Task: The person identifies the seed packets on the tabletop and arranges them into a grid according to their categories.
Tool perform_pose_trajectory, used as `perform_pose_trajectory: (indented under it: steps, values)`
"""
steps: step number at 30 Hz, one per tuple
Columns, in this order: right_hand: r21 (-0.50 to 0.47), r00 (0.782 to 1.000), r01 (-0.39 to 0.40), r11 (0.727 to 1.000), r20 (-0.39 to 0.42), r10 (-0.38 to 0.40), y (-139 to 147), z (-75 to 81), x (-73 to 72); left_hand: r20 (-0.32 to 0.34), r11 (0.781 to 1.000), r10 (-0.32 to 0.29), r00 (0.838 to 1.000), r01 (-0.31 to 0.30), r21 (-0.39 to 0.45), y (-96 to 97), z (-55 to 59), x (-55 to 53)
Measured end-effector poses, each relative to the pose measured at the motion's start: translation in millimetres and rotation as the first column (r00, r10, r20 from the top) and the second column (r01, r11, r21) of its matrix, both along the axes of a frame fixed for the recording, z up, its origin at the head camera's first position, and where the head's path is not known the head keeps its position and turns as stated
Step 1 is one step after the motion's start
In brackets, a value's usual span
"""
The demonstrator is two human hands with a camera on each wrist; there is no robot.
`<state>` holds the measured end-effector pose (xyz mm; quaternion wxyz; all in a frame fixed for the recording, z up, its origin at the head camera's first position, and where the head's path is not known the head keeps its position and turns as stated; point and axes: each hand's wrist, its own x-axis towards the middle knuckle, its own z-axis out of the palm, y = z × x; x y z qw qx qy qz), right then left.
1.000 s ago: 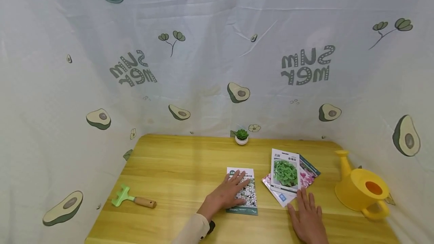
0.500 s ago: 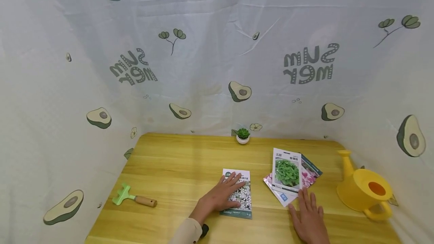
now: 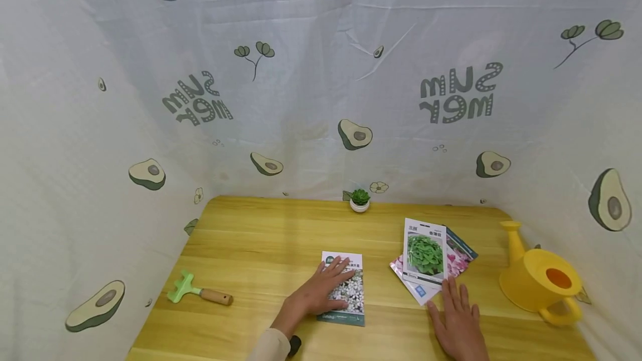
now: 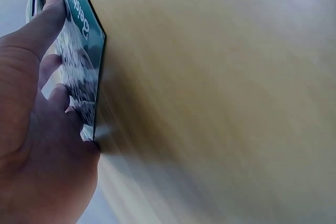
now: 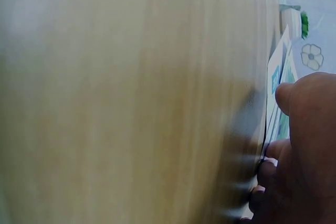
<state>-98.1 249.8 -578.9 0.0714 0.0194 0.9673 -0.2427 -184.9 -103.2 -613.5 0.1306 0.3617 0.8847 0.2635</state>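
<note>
In the head view my left hand (image 3: 316,293) lies with straight, spread fingers on a seed packet with white flowers (image 3: 352,291), near the table's middle. The left wrist view shows its thumb and fingers against the face of that packet (image 4: 79,61). To the right, my right hand (image 3: 458,322) rests with extended fingers at the lower edge of a seed packet picturing green leaves (image 3: 424,254). Beneath that packet, a pink-flower packet (image 3: 455,263) and another dark-edged packet (image 3: 463,243) stick out, partly hidden.
A yellow watering can (image 3: 536,280) stands at the table's right edge. A small green rake with a wooden handle (image 3: 215,296) lies at the left. At the back edge sits a potted succulent (image 3: 359,200), before a patterned curtain (image 3: 301,99).
My left hand has slid to the left with the white-flower packet under it, leaving a wider gap to the other packets. My right hand has stayed in place.
</note>
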Motion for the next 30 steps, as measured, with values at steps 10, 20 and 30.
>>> perform_pose_trajectory:
  steps: [10,20,30]
  values:
    - [0.009,1.0,0.001,1.0,0.012,-0.001,5,-9.9,-1.3,0.012,1.0,0.002,1.0,-0.002,0.006,-9.0,9.7,9.1]
    - [-0.011,0.998,0.004,1.0,0.06,-0.004,10,-21.0,-8.1,0.0,0.998,0.014,1.0,-0.014,0.067,-27.1,11.2,21.5]
    - [-0.005,0.998,0.008,1.0,0.065,-0.008,8,-16.8,-6.5,0.013,0.997,0.044,0.999,-0.045,0.066,-38.9,13.3,31.8]
